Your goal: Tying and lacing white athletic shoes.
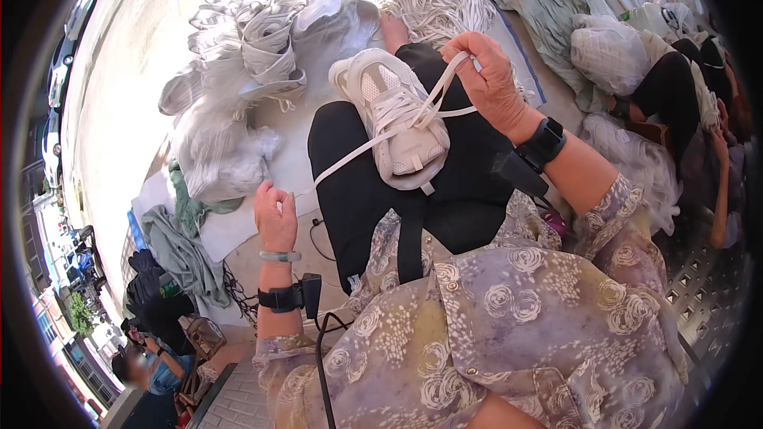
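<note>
A white and beige sneaker (411,131) rests on my lap, on black trousers, with its toe pointing away from my body or toward it; I cannot tell which. White shoelace (343,163) is threaded through its eyelets and stretches out to both sides. My left hand (276,218), to the left of the shoe, is closed in a pinch at the end of one lace strand. Raised above the shoe's right side, my right hand (494,83) is closed round the other strand, which loops up from the eyelets. Both wrists wear black straps.
Beyond my knees lie a heap of grey-white shoe pieces (262,28), clear plastic bags (218,151) and a pile of white laces (433,0). Green cloth (187,246) lies at the left. On the right another person's hands (719,131) show beside plastic bags (608,52). Another person sits at lower left.
</note>
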### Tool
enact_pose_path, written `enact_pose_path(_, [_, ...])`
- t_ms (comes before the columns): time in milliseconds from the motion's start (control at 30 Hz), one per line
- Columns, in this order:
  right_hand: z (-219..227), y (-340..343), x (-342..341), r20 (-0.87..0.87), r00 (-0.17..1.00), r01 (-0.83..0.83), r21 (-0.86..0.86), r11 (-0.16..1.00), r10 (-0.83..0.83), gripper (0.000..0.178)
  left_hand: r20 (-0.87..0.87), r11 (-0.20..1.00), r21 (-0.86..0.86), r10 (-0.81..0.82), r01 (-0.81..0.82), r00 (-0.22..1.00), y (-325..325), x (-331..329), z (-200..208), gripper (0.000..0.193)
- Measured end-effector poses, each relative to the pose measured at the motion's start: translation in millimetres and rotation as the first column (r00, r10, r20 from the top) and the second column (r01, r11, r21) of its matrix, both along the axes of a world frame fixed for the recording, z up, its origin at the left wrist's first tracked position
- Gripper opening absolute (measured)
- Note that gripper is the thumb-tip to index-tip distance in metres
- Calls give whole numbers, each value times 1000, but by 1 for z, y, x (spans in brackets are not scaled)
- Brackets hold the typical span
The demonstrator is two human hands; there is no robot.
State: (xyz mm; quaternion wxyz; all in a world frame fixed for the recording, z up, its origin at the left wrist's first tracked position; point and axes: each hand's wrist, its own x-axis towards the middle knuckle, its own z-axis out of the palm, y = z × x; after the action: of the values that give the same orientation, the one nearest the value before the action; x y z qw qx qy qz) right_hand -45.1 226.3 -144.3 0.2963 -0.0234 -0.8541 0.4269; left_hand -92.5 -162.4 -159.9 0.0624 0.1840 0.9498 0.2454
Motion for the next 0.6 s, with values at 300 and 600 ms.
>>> enact_pose_path(300, [32,-14,17,58,968,-185,-499,847,245,9,-302,878,-158,-479,452,824,137,-4,8,20])
enact_pose_path(600, [51,-34,8,33,887,-306,-704,641,460,15,-317,850,-227,-526,476,789,132,0,4,5])
